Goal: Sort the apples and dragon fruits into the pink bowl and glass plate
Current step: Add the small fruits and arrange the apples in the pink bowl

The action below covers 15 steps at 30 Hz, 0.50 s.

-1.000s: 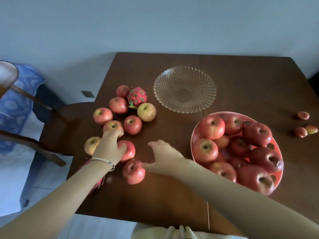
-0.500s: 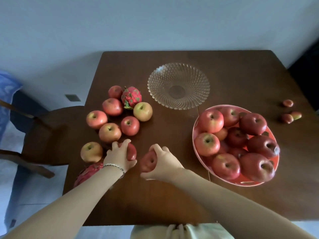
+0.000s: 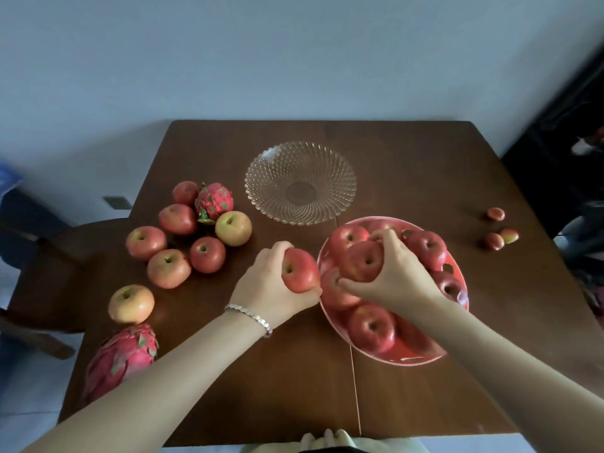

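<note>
Gripping red apple [image 3: 300, 271]: left hand [image 3: 271, 286]; right hand [image 3: 397, 276] clasps second apple [image 3: 362, 260] over pink bowl [image 3: 456, 266].

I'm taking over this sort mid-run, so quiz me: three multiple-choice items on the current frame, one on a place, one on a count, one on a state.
1. Where is the right hand's apple?
A. over the pink bowl
B. on the glass plate
C. at the table's left edge

2. How many dragon fruits show?
A. one
B. two
C. four

3. What does the glass plate hold?
A. apples
B. one dragon fruit
C. nothing

Answers:
1 A: the right hand grips it above the bowl's apples.
2 B: a small dragon fruit lies among the loose apples, a large dragon fruit at the near left.
3 C: its pattern shows bare.
</note>
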{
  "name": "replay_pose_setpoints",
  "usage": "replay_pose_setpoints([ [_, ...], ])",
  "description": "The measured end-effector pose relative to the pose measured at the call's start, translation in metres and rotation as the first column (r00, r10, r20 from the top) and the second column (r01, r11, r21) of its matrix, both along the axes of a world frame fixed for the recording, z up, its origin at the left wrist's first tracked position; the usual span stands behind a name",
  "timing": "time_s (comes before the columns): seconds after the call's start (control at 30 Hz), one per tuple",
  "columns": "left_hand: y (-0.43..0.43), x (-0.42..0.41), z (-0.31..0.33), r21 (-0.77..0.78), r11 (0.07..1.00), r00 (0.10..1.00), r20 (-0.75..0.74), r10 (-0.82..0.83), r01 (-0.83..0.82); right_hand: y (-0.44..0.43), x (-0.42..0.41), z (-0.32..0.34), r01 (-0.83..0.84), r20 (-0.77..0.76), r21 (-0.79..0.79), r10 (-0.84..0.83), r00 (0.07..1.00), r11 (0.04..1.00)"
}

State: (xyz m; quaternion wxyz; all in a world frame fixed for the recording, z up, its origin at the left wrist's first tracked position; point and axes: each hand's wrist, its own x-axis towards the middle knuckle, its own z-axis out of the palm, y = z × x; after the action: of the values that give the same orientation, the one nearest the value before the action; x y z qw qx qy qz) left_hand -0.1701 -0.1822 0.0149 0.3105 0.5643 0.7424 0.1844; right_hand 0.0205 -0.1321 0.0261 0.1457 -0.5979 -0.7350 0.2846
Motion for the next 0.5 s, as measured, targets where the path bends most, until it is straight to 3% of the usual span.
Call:
replay_pose_setpoints([
  [0.1, 0.004, 0.023, 0.002, 0.005, 0.998, 0.998, -0.026, -0.062, 0.062, 0.018, 0.031, -0.009, -0.002, 0.094, -0.003, 0.003, 0.996, 1.0],
  [0.27, 0.006, 0.05, 0.002, 0.022, 0.996, 0.994, -0.059, -0.091, 0.092, 0.031, 0.061, -0.032, -0.169, 0.312, -0.054, 0.177, 0.933, 0.984],
  [0.4, 0.006, 0.061, 0.005, 0.042, 0.994, 0.993, -0.069, -0.096, 0.099, 0.037, 0.06, -0.04, -0.235, 0.343, 0.066, 0.2, 0.918, 0.97],
  [0.5, 0.012, 0.078, 0.008, 0.025, 0.989, 0.987, -0.059, -0.146, 0.148, 0.045, 0.063, -0.039, -0.255, 0.345, 0.064, 0.218, 0.913, 0.965],
])
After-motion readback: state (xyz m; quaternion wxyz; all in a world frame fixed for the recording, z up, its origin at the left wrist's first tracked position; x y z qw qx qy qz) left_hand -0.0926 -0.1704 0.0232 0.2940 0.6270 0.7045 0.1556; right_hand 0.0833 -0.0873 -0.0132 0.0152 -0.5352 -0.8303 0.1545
